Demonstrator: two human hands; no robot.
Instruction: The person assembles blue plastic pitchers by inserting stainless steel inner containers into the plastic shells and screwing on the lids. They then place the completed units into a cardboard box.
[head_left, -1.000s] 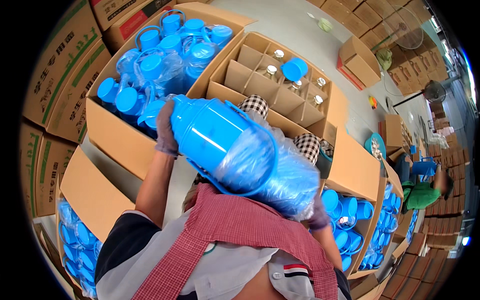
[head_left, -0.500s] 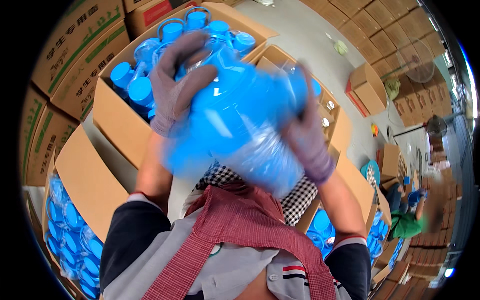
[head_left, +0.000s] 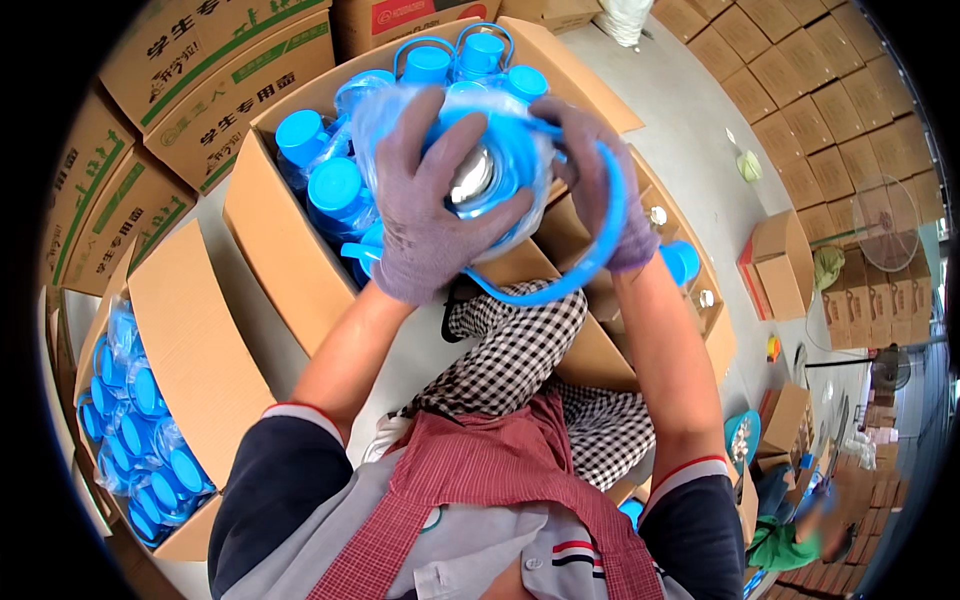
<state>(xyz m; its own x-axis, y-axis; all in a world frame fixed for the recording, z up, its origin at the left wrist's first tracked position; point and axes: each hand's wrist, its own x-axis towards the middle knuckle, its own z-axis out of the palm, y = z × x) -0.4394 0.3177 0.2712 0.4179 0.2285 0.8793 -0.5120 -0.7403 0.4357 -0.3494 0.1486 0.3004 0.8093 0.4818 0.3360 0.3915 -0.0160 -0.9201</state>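
Both of my hands wear grey-purple gloves and hold up a blue thermos jug [head_left: 518, 165] in front of me, partly wrapped in clear plastic. A round silvery part [head_left: 472, 176] shows at its end, which faces me. My left hand [head_left: 425, 215] grips the near left side, with fingers spread over the plastic. My right hand [head_left: 605, 185] is curled at the far right side, by the blue loop handle [head_left: 540, 295] that hangs around below. Some of the right fingers are hidden behind the jug. Beneath the jug, an open carton [head_left: 275, 250] holds several blue-capped jugs [head_left: 340, 187].
To the right stands a partitioned carton [head_left: 720, 345] with silvery-topped pieces and a blue cap. Another open carton [head_left: 195, 320] of blue parts sits at left. Stacked boxes [head_left: 230, 110] rise behind it. A person in green [head_left: 785, 545] is at far right.
The jug has turned so its silvery end faces me and its handle swings out to the right. My left hand has shifted right and down; the view has tilted a little.
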